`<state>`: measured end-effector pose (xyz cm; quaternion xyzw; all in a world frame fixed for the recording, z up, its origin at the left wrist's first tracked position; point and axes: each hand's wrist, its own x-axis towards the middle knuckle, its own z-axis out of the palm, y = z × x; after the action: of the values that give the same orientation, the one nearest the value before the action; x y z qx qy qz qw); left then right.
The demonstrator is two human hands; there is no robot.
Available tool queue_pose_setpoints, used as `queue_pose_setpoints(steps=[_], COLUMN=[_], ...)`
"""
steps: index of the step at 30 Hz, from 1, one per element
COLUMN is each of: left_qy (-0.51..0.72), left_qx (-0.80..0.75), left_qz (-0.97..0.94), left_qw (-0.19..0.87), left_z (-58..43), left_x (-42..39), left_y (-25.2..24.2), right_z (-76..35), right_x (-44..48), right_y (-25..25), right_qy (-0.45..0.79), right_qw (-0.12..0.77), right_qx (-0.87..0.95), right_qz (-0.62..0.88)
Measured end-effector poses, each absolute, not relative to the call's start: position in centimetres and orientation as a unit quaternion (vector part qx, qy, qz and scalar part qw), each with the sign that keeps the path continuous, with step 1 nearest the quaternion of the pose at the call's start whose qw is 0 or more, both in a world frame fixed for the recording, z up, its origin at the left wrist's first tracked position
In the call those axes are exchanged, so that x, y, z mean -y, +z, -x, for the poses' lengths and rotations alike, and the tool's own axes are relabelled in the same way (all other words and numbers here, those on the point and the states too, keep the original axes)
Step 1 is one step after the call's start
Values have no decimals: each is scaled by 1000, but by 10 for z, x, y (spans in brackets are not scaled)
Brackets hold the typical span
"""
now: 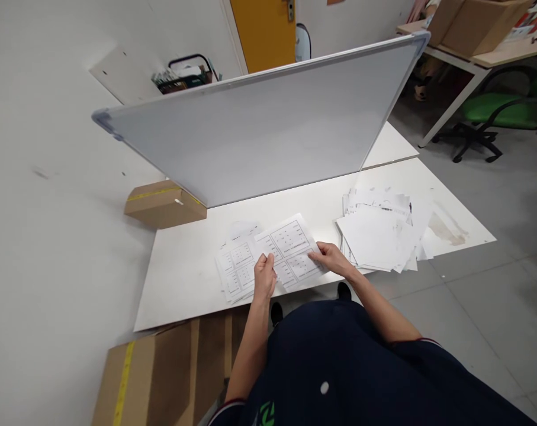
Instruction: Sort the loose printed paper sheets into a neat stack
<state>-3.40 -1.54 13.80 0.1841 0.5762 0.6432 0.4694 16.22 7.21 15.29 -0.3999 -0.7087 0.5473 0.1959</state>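
A printed sheet with boxed grids is held just above a small stack of similar sheets on the white table. My left hand grips the sheet's near left edge, fingers curled on it. At the near right edge my right hand pinches the same sheet. A loose, untidy pile of white papers lies to the right of my right hand.
A large whiteboard stands tilted on the table's far side. One cardboard box sits at the table's left end, another on the floor beside me. A desk and green chair stand at the far right.
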Motion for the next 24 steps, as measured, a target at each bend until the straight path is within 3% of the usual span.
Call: queue_pose_setpoints(steps=[4,7,12,19,24], left_qy=[614,510,400,347,340], left_qx=[-618,-696,-699,-698,-711], left_qz=[-261,-373,-509,-530,-521], left_qw=[416,342,305,334,328], left_z=[49,57,51,40,39], left_x=[17,22,25,26,25], left_y=[121,112,91,47,45], right_z=[-166,-163,-151,-145,-145], right_x=[-73,-71,-61,-54,-55], right_y=[174,184,170,125,117], right_qy=[373,259,128,96,126], right_qw=[119,14,-116,-133,-108], right_qx=[832,893,918,913,905], right_qz=[393,367,356,374,391])
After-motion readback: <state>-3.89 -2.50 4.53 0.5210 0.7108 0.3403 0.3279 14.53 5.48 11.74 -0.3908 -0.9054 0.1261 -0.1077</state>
